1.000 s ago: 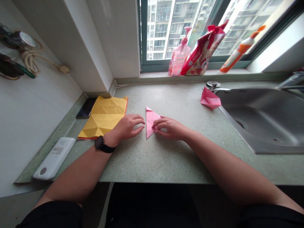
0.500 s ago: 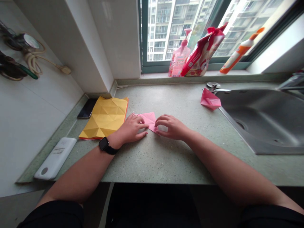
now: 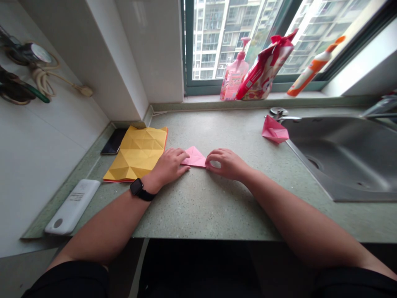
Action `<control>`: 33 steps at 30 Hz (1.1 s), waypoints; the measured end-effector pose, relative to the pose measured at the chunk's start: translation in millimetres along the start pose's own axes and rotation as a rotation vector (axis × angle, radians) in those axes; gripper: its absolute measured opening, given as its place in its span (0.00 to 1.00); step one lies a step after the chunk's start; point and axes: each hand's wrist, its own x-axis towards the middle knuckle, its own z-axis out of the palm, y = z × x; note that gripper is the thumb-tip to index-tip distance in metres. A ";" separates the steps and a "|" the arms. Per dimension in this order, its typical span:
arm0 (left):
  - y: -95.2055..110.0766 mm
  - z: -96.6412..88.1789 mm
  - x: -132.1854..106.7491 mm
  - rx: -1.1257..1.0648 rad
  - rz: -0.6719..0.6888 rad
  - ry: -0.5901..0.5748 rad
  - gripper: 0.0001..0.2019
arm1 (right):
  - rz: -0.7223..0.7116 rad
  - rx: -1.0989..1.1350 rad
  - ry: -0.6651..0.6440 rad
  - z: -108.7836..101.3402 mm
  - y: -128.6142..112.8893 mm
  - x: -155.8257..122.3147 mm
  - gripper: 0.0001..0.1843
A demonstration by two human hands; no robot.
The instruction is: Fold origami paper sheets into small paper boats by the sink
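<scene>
A folded pink paper [image 3: 194, 157], triangular in outline with its long edge towards me, lies on the counter between my hands. My left hand [image 3: 174, 163] rests over the paper's left end, thumb near the front edge and fingers on top, hiding that corner. At the right corner, my right hand [image 3: 225, 164] pinches the paper between thumb and fingertips. Further right, near the sink, stands a folded darker pink paper shape [image 3: 274, 130]. Beside my left wrist is a stack of creased yellow paper [image 3: 136, 153] with red-orange sheets beneath it.
A black phone [image 3: 114, 141] lies partly under the yellow paper, and a white power bank [image 3: 72, 207] is at the left. The steel sink [image 3: 347, 165] takes up the right. A pump bottle [image 3: 235, 78], a red bag [image 3: 263, 72] and an orange-and-white bottle [image 3: 310, 72] stand on the sill.
The pink paper's near part has been folded, so it now shows a triangle with a straight front edge. My right hand has closed on its right corner; my left fingers shifted slightly left.
</scene>
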 end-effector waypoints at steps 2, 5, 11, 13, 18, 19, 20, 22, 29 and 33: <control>-1.7 1.0 0.4 -0.003 -0.025 0.005 0.11 | -0.006 0.021 -0.003 0.3 0.1 0.3 0.05; -3.3 2.1 0.9 -0.014 -0.036 0.020 0.08 | -0.006 0.061 0.002 1.6 0.5 0.9 0.04; -2.2 -1.6 2.4 -0.012 -0.008 0.084 0.07 | 0.029 0.081 0.033 3.8 -0.8 1.8 0.05; -0.7 -3.7 3.7 0.032 0.008 0.097 0.08 | 0.033 0.070 0.029 4.2 -2.3 2.0 0.06; 3.6 -6.2 7.1 0.159 0.052 0.108 0.10 | 0.051 0.039 0.067 5.8 -6.5 1.4 0.06; 4.4 -6.1 7.4 0.163 0.057 0.119 0.08 | 0.061 0.035 0.084 6.0 -7.2 0.9 0.06; 5.1 -5.9 7.5 0.160 0.057 0.131 0.07 | 0.070 0.027 0.106 6.1 -8.0 0.3 0.06; 6.7 -5.4 7.6 0.147 0.047 0.138 0.08 | 0.074 0.001 0.161 5.9 -10.1 -0.9 0.07; 14.1 -6.4 8.6 0.152 -0.025 0.075 0.08 | 0.020 0.023 0.279 -0.7 -24.7 -2.6 0.11; 17.9 -5.9 8.5 0.129 -0.075 0.091 0.07 | -0.011 0.119 0.299 -5.5 -32.6 -2.9 0.12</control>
